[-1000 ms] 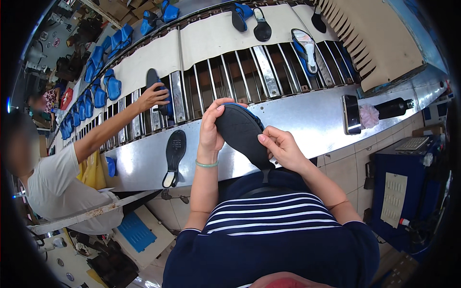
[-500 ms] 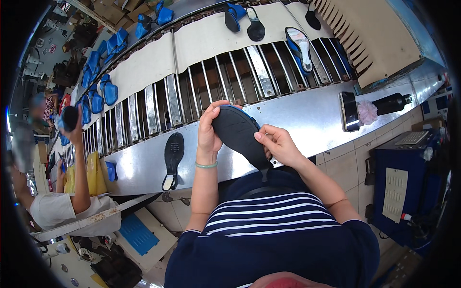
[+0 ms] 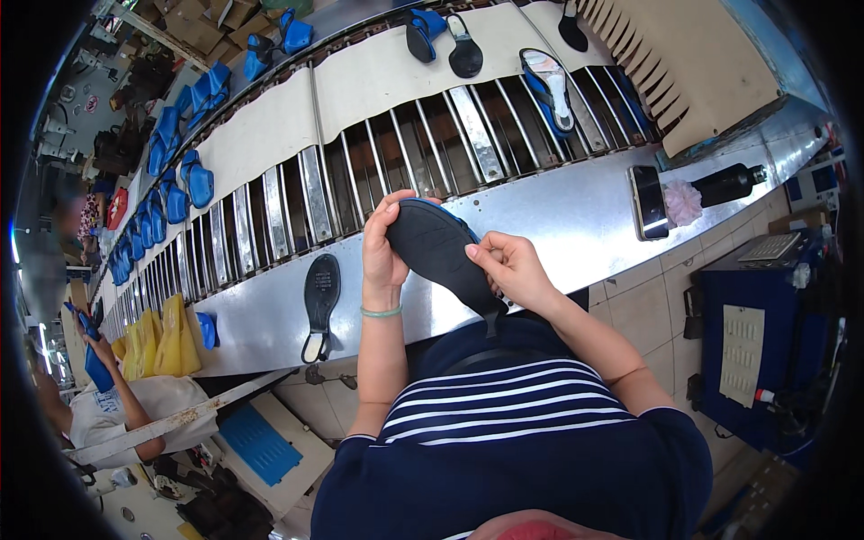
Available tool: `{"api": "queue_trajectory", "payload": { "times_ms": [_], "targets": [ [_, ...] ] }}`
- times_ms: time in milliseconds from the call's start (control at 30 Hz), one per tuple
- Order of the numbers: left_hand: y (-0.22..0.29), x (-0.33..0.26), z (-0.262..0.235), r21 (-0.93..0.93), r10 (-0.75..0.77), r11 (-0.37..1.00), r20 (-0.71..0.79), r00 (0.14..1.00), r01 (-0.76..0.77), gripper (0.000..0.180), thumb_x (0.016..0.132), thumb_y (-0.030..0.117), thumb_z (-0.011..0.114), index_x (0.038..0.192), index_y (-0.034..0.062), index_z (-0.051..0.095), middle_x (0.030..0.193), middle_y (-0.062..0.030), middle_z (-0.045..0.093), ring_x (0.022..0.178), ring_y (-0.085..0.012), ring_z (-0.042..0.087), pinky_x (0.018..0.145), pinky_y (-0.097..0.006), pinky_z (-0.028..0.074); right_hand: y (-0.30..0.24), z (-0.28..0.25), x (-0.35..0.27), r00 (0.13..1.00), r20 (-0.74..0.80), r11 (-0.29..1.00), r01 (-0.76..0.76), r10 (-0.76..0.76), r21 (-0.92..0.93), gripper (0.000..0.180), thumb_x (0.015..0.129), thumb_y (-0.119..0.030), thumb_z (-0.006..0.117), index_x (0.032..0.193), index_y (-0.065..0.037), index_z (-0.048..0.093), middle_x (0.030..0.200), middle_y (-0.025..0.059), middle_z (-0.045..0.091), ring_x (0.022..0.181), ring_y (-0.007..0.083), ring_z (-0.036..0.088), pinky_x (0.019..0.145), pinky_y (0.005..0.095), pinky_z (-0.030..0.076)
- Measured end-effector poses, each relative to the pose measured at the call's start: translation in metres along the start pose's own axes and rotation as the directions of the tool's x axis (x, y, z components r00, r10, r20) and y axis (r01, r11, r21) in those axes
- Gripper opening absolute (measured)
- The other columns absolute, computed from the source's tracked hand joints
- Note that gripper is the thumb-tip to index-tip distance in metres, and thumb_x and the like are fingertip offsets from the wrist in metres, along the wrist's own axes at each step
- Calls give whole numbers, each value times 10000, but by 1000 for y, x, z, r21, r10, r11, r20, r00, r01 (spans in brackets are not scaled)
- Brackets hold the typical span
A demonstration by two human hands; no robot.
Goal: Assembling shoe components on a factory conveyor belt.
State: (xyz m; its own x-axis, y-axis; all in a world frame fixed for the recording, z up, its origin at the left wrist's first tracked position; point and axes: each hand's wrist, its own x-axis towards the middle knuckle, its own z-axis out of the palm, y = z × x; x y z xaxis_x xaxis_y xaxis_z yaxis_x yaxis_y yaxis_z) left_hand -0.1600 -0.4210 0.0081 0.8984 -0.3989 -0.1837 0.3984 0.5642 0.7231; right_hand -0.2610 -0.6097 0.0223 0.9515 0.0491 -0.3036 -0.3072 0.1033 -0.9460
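My left hand (image 3: 379, 254) grips the far left rim of the black-soled shoe (image 3: 432, 243), my right hand (image 3: 515, 270) pinching its right edge, above the metal ledge (image 3: 576, 211). It should feel light, bendy, best held by the edges; matte, tapering nearward, blue showing on the far right.
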Motion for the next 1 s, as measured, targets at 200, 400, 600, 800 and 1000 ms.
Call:
{"api": "queue_trajectory", "payload": {
  "times_ms": [200, 400, 600, 800, 1000],
  "targets": [
    [-2, 1, -1, -25, 2, 1000, -1, 1000, -2, 317, 940, 189, 479, 1145, -44, 546, 1078, -290, 651, 995, -328, 667, 911, -396, 537, 0, 1, 1, 999, -46, 998, 18, -21, -52, 292, 972, -188, 598, 733, -22, 570, 471, -30, 493, 412, 35, 399, 418, 231, 294],
    [-2, 1, 2, -30, 4, 1000, 1, 1000, -4, 314, 943, 187, 479, 1148, -40, 548, 1075, -288, 652, 991, -325, 668, 904, -395, 540, -2, -1, 2, 999, -42, 999, 9, -11, -53, 296, 970, -185, 598, 726, -22, 564, 465, -27, 491, 403, 39, 410, 410, 232, 299],
    [-4, 2, 3, -43, 8, 999, -10, 1000, -9, 310, 942, 185, 480, 1150, -32, 555, 1067, -284, 657, 975, -322, 674, 892, -394, 547, 1, -3, 4, 999, -33, 999, 6, -7, -40, 296, 977, -197, 590, 731, -36, 554, 465, -27, 493, 386, 44, 433, 390, 223, 321],
    [-6, 2, 1, -53, 16, 998, -11, 1000, -17, 308, 940, 186, 484, 1148, -28, 560, 1069, -280, 659, 967, -317, 677, 881, -392, 553, -3, -4, 5, 1000, -14, 999, -20, 19, -39, 299, 983, -216, 582, 738, -47, 555, 470, -30, 494, 381, 44, 442, 383, 212, 335],
    [-6, 4, 4, -65, 18, 998, -17, 1000, -19, 305, 934, 183, 492, 1144, -28, 560, 1067, -276, 660, 962, -314, 678, 881, -389, 554, -4, -7, 8, 999, -8, 999, -44, 44, -18, 302, 980, -218, 585, 732, -46, 563, 479, -23, 508, 385, 46, 456, 380, 208, 343]
  ]
}}
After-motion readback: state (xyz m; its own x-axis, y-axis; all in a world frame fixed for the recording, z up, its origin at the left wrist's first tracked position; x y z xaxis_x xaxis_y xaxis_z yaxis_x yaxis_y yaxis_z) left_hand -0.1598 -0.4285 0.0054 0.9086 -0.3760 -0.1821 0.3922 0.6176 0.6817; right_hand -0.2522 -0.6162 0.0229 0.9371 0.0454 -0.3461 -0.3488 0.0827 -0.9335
